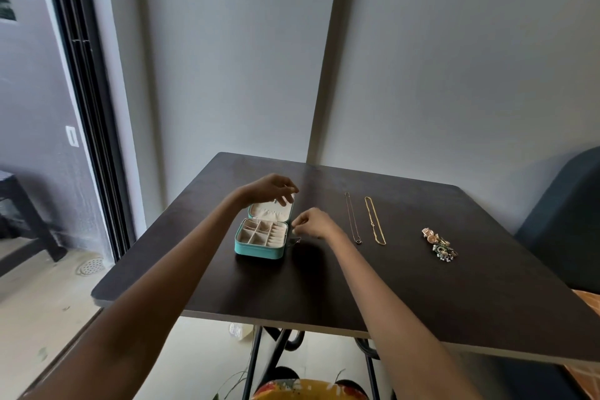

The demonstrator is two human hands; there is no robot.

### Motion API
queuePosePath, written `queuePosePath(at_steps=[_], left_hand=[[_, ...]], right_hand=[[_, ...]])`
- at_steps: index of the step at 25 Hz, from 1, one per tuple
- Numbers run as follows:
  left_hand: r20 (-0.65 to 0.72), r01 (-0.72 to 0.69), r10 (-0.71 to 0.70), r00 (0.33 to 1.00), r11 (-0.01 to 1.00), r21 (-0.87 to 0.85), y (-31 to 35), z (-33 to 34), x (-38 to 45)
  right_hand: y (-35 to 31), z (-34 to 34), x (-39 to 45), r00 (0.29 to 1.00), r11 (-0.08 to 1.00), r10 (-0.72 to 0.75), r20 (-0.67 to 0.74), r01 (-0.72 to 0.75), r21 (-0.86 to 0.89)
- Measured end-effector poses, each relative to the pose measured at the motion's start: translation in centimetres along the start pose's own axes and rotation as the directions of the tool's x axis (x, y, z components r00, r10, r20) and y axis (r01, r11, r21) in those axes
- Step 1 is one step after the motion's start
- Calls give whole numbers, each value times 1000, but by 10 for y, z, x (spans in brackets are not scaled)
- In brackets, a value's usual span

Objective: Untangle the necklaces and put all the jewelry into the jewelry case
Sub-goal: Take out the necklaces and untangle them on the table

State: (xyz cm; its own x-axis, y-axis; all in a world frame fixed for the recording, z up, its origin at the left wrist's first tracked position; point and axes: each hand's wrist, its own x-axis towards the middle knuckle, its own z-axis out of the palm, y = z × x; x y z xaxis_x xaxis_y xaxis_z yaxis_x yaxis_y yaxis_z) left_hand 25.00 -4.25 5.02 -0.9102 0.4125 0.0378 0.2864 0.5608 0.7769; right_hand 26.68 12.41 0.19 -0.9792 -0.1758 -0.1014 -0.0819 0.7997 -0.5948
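Now the dark wooden table point(324, 286) is carrying the open turquoise jewelry case point(261, 239). Above its lid the left hand point(269, 188) is hovering, fingers loosely curled, seemingly empty. Just beside the case, the right hand point(313, 224) is pinching a thin chain point(296, 239); lowering it slowly should be preventing new tangles.

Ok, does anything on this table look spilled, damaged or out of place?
Nothing stands out. The jewelry case sits open and upright, two necklaces lie straight side by side, and the small jewelry pile sits apart on the table.
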Motion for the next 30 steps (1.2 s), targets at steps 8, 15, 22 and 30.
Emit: queuePosePath(at_steps=[8, 15, 22, 30], left_hand=[[-2, 49, -49, 999, 999, 16, -10, 4, 4], [29, -36, 41, 999, 987, -155, 6, -3, 5], [-32, -105, 100, 994, 926, -362, 39, -30, 10], [-158, -195, 132, 979, 843, -502, 67, -48, 4]], right_hand=[[13, 25, 0, 987, 999, 12, -158, -20, -49], [-26, -36, -6, 989, 785, -86, -123, 143, 602], [-58, -82, -21, 991, 368, -101, -86, 117, 922], [-53, -119, -33, 990, 188, -18, -141, 142, 972]])
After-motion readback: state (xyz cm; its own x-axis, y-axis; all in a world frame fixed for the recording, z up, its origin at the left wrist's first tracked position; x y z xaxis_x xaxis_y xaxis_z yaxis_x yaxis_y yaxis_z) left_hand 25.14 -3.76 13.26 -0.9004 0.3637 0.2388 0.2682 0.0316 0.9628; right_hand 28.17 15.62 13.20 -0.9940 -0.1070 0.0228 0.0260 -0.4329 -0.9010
